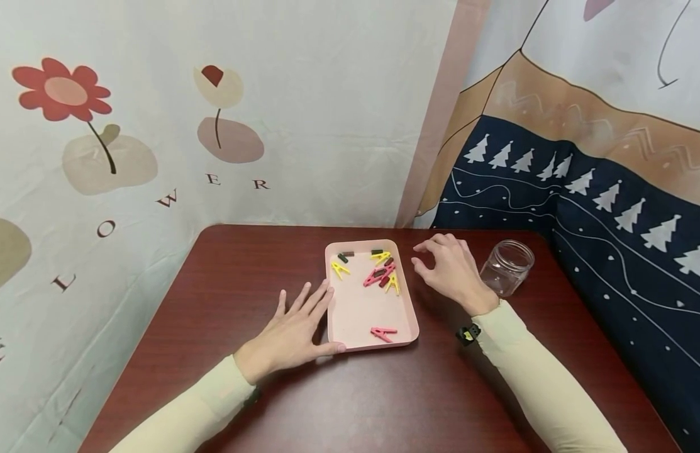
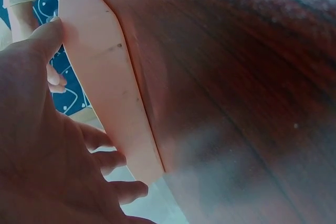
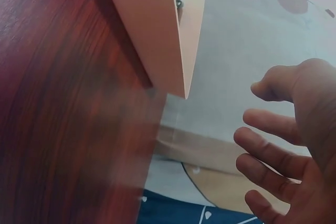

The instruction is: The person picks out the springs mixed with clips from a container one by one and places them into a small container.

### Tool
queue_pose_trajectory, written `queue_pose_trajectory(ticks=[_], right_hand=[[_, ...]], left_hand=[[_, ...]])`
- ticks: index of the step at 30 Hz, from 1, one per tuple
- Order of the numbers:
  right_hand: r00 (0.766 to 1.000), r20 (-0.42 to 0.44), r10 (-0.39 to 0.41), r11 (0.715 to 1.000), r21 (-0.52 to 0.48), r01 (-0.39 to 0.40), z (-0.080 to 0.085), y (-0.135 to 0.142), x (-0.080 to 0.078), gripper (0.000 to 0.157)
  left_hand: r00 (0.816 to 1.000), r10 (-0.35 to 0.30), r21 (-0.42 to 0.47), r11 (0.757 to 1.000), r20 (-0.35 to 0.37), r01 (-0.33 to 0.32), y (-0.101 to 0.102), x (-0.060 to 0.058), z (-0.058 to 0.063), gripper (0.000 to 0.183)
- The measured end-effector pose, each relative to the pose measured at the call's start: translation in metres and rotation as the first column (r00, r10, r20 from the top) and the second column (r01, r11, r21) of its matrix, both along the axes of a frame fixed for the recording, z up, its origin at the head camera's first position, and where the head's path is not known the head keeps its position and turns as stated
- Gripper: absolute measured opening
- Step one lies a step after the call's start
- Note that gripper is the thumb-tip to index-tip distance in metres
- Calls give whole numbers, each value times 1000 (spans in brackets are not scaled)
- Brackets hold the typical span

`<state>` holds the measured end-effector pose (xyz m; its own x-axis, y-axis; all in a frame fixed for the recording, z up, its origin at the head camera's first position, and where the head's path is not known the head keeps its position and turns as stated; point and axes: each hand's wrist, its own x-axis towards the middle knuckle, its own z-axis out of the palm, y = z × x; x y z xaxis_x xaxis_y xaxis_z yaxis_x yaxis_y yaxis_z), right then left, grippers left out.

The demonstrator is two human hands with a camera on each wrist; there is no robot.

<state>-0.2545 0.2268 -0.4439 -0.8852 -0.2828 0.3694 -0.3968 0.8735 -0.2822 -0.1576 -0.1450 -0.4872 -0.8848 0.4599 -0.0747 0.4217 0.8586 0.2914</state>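
A pink tray [image 1: 355, 318] lies on the table, holding several small clips and dark coiled pieces. My left hand [image 1: 290, 333] rests at the tray's left side, fingers spread, with the thumb at the near left corner; in the left wrist view its thumb and fingertips touch the tray's rim. To the right of the tray, my right hand [image 1: 451, 270] hovers with loosely bent fingers and nothing between them. A red clip [image 1: 383, 333] lies alone near the tray's front. Toward the back are yellow clips [image 1: 339, 270], a red clip [image 1: 375, 275] and dark springs [image 1: 348, 254].
A clear glass-like jar [image 1: 507, 269] without a lid stands just right of my right hand, partly behind the wrist. The brown table [image 1: 242, 264] meets a printed curtain [image 1: 327, 126] at its back and a dark tree-patterned cloth [image 1: 610, 207] on the right.
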Motion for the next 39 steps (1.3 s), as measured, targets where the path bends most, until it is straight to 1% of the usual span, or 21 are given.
queue_pose_trajectory(ticks=[9, 15, 21, 25, 29, 36, 39], right_hand=[[996, 49, 68, 996, 58, -71, 2, -23, -6, 34], [990, 64, 126, 986, 102, -132, 6, -43, -16, 35], [982, 107, 155, 977, 133, -168, 10, -62, -26, 37], [972, 157, 174, 973, 125, -194, 10, -75, -33, 38], [963, 181, 202, 966, 125, -226, 6, -86, -42, 38], [932, 224, 286, 940, 124, -318, -4, -104, -59, 35], [927, 225, 301, 930, 144, -337, -8, -112, -65, 34]], left_hand=[[1000, -2, -9, 1000, -7, 2, 0, 1, 0, 124], [1000, -2, 0, 1000, -2, 2, 0, 1, 0, 123], [1000, 1, 3, 1000, 8, -1, 1, 1, 0, 124], [1000, 3, 0, 1000, 9, -3, 0, 2, 0, 124], [1000, 1, -1, 1000, 10, -1, 0, 3, 0, 123], [1000, 0, -3, 1000, 13, 0, 0, 2, 0, 122], [1000, -4, -5, 1000, 12, 4, 0, 2, 0, 122]])
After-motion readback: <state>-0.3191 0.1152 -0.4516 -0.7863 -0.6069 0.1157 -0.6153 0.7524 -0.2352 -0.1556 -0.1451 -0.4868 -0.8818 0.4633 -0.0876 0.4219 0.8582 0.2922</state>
